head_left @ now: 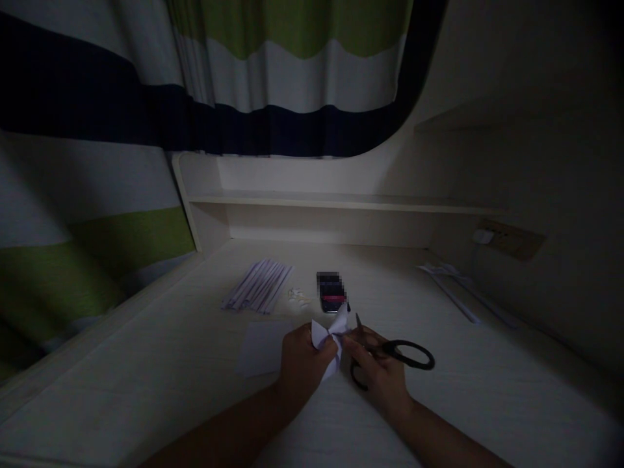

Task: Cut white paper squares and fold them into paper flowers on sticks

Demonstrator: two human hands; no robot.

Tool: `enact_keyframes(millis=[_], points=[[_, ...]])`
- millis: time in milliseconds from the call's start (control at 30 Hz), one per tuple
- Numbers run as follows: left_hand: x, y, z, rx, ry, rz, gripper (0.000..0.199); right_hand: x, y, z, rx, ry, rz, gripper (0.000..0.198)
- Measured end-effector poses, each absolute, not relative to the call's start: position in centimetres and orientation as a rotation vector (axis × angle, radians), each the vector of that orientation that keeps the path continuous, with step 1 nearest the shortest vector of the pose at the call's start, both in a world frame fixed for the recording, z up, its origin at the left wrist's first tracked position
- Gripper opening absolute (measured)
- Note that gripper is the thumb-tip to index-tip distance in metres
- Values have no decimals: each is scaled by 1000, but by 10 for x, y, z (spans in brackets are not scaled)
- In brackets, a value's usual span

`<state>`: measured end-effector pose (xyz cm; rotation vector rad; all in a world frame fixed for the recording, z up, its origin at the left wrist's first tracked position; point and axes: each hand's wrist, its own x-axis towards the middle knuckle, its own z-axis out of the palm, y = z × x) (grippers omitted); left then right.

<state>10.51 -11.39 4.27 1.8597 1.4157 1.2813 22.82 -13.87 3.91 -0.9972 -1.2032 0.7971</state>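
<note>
My left hand (303, 357) is closed on a piece of white paper (319, 333) folded into pointed flaps, much like a pinwheel. Close by on its right, my right hand (387, 382) has black-handled scissors (391, 349) lodged in it, blades pointing up and away. The fingertips of that hand also touch the paper's right side. Partly behind my left hand, a flat white paper sheet (263, 348) lies on the table. Just beyond the folded paper is a dark phone (334, 305), its screen blurred out.
A row of rolled paper sticks (258, 285) lies at the left, beside small pale bits (297, 298). Long white strips (453, 299) and a wall socket (517, 239) with a white plug (483, 236) are at the right. A shelf (341, 202) and striped curtain (292, 78) stand behind.
</note>
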Motion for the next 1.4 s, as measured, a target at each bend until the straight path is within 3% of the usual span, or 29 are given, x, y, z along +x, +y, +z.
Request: enact_keyframes(millis=[133, 367, 600, 833, 1100, 1400], points=[[106, -117, 44, 2035, 1438, 1395, 11, 222, -141, 42, -978, -872, 1082, 19], [102, -109, 36, 2748, 986, 1841, 7, 221, -141, 40, -891, -619, 1300, 20], [97, -103, 32, 3123, 910, 1663, 18, 223, -132, 33, -781, -411, 1563, 10], [105, -110, 41, 2464, 1222, 1597, 9, 230, -137, 36, -954, -926, 1072, 18], [103, -114, 54, 1813, 1339, 1259, 17, 240, -140, 46, -824, -1708, 45, 13], [104, -108, 53, 1635, 1242, 1185, 21, 252, -131, 44, -824, -1902, -180, 15]])
